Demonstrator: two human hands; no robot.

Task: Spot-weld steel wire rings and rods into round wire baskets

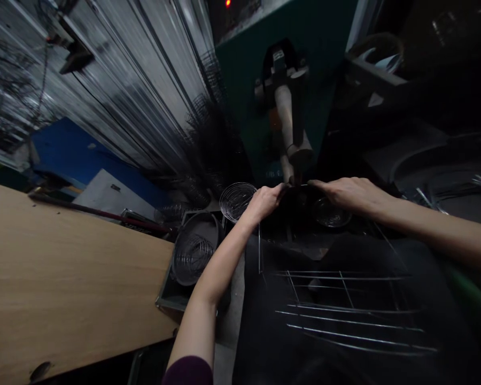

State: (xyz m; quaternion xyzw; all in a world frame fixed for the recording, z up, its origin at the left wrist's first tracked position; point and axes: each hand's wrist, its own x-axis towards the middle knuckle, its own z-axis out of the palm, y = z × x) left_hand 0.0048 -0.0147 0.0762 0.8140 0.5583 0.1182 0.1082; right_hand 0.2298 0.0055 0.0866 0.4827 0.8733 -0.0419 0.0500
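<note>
The left hand (264, 203) and right hand (353, 195) are closed on a thin wire (299, 185) (grip dimly seen); a coiled wire basket (235, 202) is seen at 10 o'clock.

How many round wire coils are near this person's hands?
3: a coil in the crate, a coil beside the left hand, a coil under the right hand. More may be hidden in the dark stack behind.

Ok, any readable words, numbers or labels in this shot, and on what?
Nothing legible. Faint marks on the green machine housing are too blurred to read. A small dark tag on the grey panel is too small to read.
</note>
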